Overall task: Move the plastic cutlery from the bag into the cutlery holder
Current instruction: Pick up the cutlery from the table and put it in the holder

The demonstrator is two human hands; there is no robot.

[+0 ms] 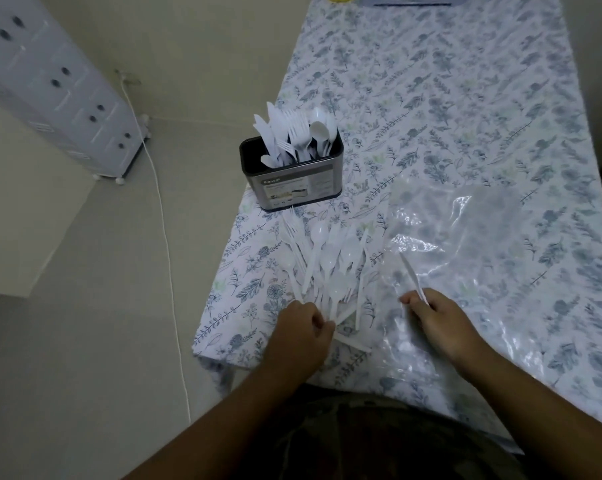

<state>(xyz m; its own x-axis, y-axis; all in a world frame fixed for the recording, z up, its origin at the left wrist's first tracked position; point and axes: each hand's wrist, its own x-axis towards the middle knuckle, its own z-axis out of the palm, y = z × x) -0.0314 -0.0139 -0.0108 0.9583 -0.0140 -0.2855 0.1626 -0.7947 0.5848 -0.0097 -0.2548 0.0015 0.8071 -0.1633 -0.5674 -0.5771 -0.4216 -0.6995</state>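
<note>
We judge the job roughly half done: the cutlery holder [291, 174] on the bench [465, 98] already bristles with knives, forks and spoons. A loose pile of spoons and forks [327, 268] remains beside the flattened plastic bag [465, 244]. Our left hand [301, 336] is closed on handles from that pile, and our right hand [434, 318] pinches a single plastic knife [412, 275].

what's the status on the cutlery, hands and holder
Left hand gripping fanned spoons and forks. Right hand pinching one knife over clear bag. Holder partly filled, path unobstructed.

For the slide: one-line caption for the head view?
Left hand gathers loose plastic cutlery beside the part-filled cutlery holder; right hand lifts one piece off the clear bag.
</note>
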